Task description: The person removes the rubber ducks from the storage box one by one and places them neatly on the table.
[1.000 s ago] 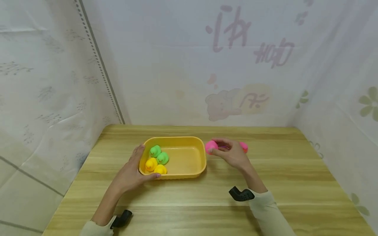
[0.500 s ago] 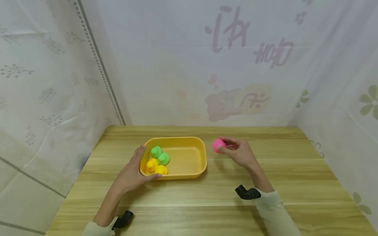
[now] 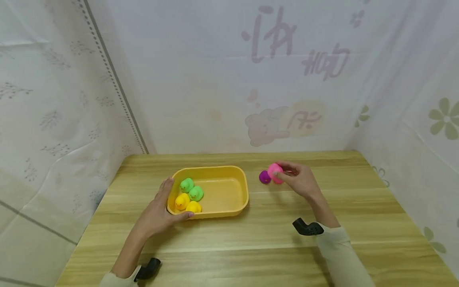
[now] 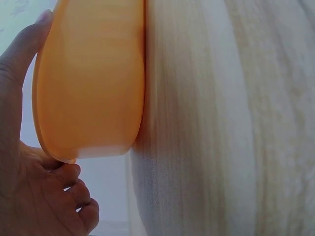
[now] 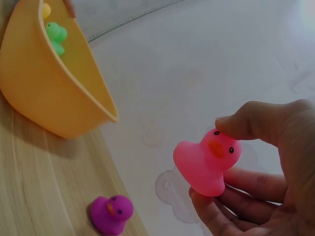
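Observation:
My left hand [image 3: 157, 213] holds the left end of a yellow plastic tub [image 3: 229, 211], its thumb along the front rim. In the left wrist view, the tub's wall [image 4: 93, 78] stands beside my thumb and fingers. Inside the tub's left part sit two green rubber ducks [image 3: 196, 193] and two yellow rubber ducks [image 3: 182, 201]. To the right of the tub, my right hand [image 3: 299, 179] pinches a pink rubber duck [image 5: 204, 160] between thumb and fingers. A purple rubber duck [image 5: 110, 215] stands on the table just left of the pink one.
The wood-grain table [image 3: 222, 247] spreads around the tub. Behind its back edge hangs a pale printed curtain [image 3: 201, 79]. Black wrist mounts [image 3: 307, 228] sit by both sleeves.
My right hand has moved to the right and slightly back with the pink duck, and the purple duck now shows to its left. My left hand keeps its place on the tub.

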Motion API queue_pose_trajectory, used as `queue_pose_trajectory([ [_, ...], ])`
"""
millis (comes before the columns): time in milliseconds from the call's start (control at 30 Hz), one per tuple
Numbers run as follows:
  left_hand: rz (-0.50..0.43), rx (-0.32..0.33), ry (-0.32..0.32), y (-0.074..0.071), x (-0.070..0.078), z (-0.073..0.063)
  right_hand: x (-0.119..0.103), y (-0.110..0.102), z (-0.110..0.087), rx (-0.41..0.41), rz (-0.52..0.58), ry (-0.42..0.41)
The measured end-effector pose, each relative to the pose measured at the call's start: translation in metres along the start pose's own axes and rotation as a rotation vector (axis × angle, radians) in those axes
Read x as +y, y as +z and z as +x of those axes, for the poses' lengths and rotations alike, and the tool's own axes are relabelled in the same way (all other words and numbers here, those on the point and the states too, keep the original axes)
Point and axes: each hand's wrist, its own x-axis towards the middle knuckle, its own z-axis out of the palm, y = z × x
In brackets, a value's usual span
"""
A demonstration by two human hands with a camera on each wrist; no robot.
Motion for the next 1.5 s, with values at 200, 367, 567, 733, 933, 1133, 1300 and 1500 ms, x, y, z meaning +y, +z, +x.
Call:
queue_pose_trajectory([
  [200, 0.004, 0.001, -0.004, 0.0, -0.002, 0.001, 0.008, -0.011, 0.003, 0.024, -0.024, 0.0],
  [367, 0.003, -0.003, -0.013, -0.001, 0.0, 0.001, 0.015, -0.024, 0.004, 0.034, -0.023, 0.014],
  [567, -0.001, 0.002, -0.01, -0.002, 0.003, 0.004, 0.019, -0.039, 0.005, 0.042, -0.048, 0.041],
  [733, 0.003, 0.006, -0.006, -0.003, 0.006, 0.005, 0.025, -0.048, 0.006, 0.064, -0.086, 0.066],
  [933, 0.012, 0.01, 0.001, -0.003, 0.007, 0.004, 0.033, -0.056, 0.005, 0.088, -0.098, 0.09],
  [1133, 0.014, 0.006, -0.006, -0.001, 0.004, 0.003, 0.042, -0.062, 0.004, 0.097, -0.093, 0.114],
  [1300, 0.01, 0.009, -0.002, 0.0, 0.002, 0.001, 0.051, -0.066, 0.005, 0.107, -0.11, 0.125],
  [1500, 0.004, 0.01, -0.001, 0.0, 0.001, -0.001, 0.064, -0.068, 0.005, 0.128, -0.139, 0.116],
])
